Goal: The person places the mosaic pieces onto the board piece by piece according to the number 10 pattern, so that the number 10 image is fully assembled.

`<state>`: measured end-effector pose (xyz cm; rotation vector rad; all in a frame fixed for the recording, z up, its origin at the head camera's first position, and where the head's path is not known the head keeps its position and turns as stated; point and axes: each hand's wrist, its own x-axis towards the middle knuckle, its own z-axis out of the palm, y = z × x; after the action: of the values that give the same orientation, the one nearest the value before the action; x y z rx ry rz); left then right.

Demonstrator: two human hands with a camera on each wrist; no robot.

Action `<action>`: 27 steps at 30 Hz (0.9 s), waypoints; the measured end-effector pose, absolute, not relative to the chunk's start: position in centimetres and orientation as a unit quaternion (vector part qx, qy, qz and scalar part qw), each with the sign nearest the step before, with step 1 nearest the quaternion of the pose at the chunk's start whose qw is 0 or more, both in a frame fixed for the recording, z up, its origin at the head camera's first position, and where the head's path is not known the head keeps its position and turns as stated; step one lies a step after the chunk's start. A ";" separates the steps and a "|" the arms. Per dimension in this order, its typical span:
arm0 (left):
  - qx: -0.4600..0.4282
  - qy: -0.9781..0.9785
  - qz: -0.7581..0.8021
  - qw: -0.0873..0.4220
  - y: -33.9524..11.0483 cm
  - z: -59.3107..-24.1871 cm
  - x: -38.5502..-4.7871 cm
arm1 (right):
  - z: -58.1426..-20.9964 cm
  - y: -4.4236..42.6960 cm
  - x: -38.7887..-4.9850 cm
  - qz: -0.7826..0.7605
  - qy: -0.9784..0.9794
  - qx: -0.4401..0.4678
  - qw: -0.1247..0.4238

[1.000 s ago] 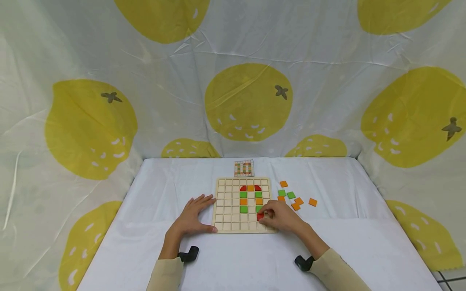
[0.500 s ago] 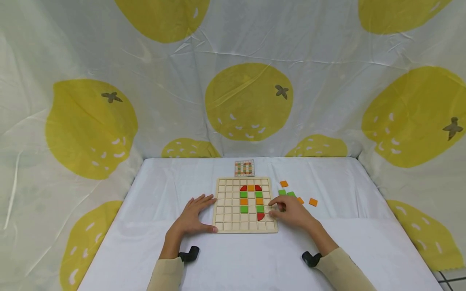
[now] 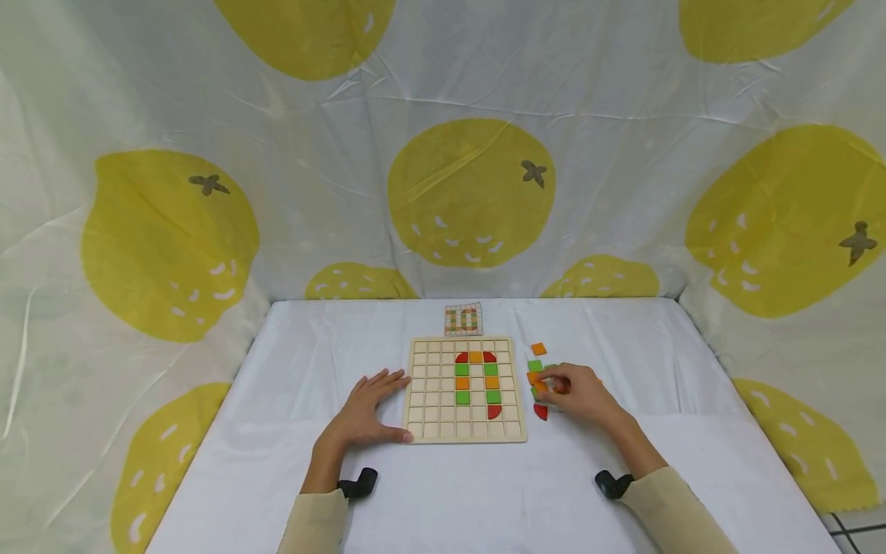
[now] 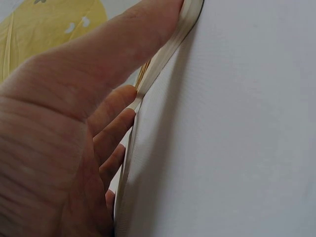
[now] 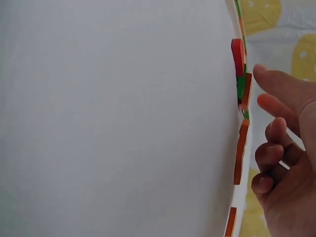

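A wooden grid board lies flat on the white cloth, bearing an arch of red, green and orange tiles on its right half. My left hand touches the board's left edge, thumb at the near corner and fingers spread. To the board's right, my right hand is over the loose tiles. Its thumb and index finger are parted beside an orange tile, with no grip visible; the other fingers are bent. A loose red rounded tile lies just nearer me, and a green tile is next to it.
Behind the board lies a small pattern card. Another orange tile and a green tile lie beyond my right hand, which partly hides the pile. A lemon-print cloth stands behind the table.
My right hand has left the red tile at the bottom of the arch and moved right, off the board, to the loose tiles. My left hand stays at the board's edge.
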<state>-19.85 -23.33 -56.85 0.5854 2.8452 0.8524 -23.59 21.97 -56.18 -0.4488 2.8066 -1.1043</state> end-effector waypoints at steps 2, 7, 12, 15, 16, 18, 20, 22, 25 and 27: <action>0.194 0.938 0.281 0.058 -23.3 -56.8 -19.8 | -56.2 22.3 -23.7 -0.354 0.923 -0.140 0.052; 0.195 0.938 0.280 0.062 -23.3 -56.9 -19.8 | -56.3 22.9 -23.9 -0.342 0.927 -0.136 0.068; 0.196 0.938 0.281 0.059 -23.4 -56.9 -19.9 | -56.5 23.2 -24.2 -0.340 0.926 -0.147 0.072; 0.197 0.937 0.282 0.058 -23.4 -56.8 -19.9 | -56.4 23.3 -24.2 -0.340 0.926 -0.147 0.071; 0.197 0.937 0.283 0.058 -23.4 -56.8 -19.9 | -56.4 23.3 -24.2 -0.341 0.926 -0.146 0.070; 0.197 0.937 0.282 0.057 -23.3 -56.8 -19.9 | -56.3 23.2 -24.1 -0.342 0.926 -0.142 0.069; 0.197 0.938 0.280 0.056 -23.3 -56.8 -19.9 | -56.3 23.2 -24.1 -0.344 0.926 -0.141 0.067; 0.197 0.938 0.280 0.056 -23.3 -56.8 -19.9 | -56.2 23.1 -24.0 -0.345 0.926 -0.139 0.065; 0.195 0.938 0.279 0.057 -23.4 -56.8 -19.8 | -56.1 23.1 -24.0 -0.348 0.924 -0.149 0.054; 0.194 0.938 0.280 0.058 -23.4 -56.8 -19.8 | -56.0 23.0 -23.9 -0.353 0.921 -0.156 0.046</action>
<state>-19.83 -23.38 -56.82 0.5875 2.8446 0.8500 -23.88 23.03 -56.03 -0.4769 2.8114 -1.0785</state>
